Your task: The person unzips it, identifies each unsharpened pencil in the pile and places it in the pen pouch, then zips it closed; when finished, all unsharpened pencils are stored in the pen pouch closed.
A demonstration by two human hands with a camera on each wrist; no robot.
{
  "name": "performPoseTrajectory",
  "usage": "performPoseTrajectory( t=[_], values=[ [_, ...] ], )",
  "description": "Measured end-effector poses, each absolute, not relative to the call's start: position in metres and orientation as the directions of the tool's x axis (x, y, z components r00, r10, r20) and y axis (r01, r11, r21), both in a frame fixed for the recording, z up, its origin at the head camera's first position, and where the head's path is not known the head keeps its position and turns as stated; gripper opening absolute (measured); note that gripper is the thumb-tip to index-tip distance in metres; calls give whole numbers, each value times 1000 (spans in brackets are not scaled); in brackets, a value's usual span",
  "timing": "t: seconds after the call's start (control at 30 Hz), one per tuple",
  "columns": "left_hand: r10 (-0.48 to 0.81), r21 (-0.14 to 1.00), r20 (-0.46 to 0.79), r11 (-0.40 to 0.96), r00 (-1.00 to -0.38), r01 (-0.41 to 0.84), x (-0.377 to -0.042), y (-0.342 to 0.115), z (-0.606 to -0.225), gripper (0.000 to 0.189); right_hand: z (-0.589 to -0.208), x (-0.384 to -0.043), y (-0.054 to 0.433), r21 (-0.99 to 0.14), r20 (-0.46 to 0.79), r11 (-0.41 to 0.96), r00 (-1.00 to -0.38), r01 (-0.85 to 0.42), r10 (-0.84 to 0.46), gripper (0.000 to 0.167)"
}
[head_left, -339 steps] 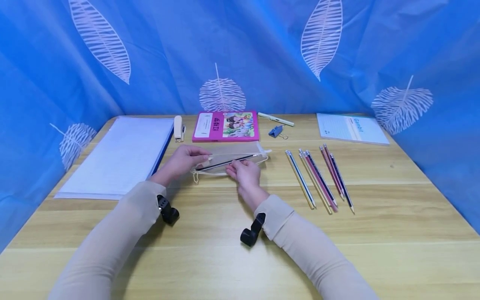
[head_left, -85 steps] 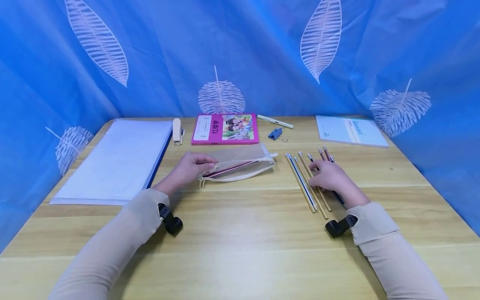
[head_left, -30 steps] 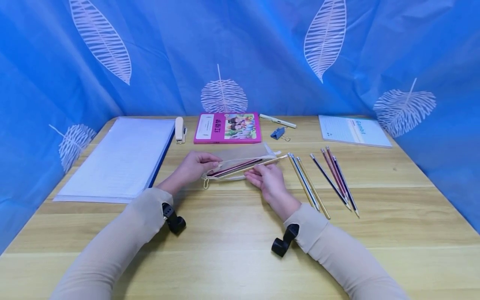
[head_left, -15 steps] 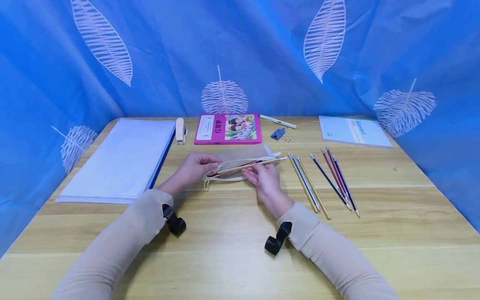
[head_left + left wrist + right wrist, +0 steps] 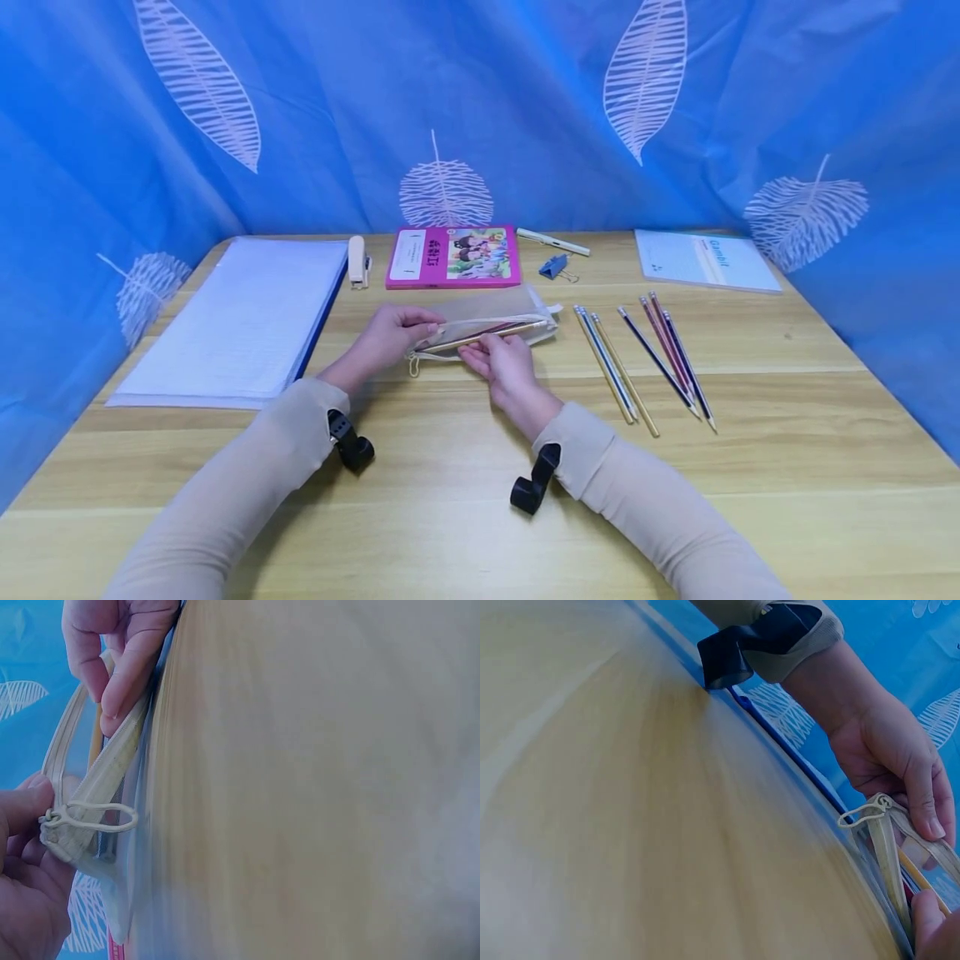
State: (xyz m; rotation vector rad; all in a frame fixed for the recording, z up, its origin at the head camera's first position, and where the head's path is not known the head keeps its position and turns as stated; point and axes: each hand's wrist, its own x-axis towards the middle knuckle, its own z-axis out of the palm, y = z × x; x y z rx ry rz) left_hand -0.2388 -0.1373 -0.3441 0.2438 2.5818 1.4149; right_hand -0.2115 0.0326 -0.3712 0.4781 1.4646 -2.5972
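- The pouch lies on the worktop just on the near side of the pink book, its zipped mouth parted and facing the person.
- The gold pencil lies lengthwise in that mouth, roughly along the near edge of the pink book, with a dark red one behind it.
- Hands: the left hand, on the near side of the book's left end, pinches the mouth's edge beside the corner with the cord loop; the right hand, nearer the person than the book's right end, pinches the gold pencil between thumb and fingers.
- The pencil should be light and stiff, its smooth barrel a little slippery and apt to roll; mid-barrel looks the best hold, and the point is probably its fragile part.
- The pouch looks thin and floppy, likely to fold or slide under a push; its firmer zip band near a corner seems the place to grip.
- The loose pencils, right of the book and nearer the person, should handle alike, best lifted mid-barrel.
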Motion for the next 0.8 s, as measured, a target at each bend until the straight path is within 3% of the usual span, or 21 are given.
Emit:
performPoseTrajectory(
  t=[0.27, 0.8],
  values=[
    [199, 860, -99, 509, -975, 16, -240, -135, -343, 21, -369, -216, 32, -784, -405, -533, -913, 317, 52, 28],
    [135, 867, -77, 499, -988, 0, -239, -138, -344, 20, -369, -215, 29, -750, -436, -567, -899, 342, 35, 29]
  ],
)
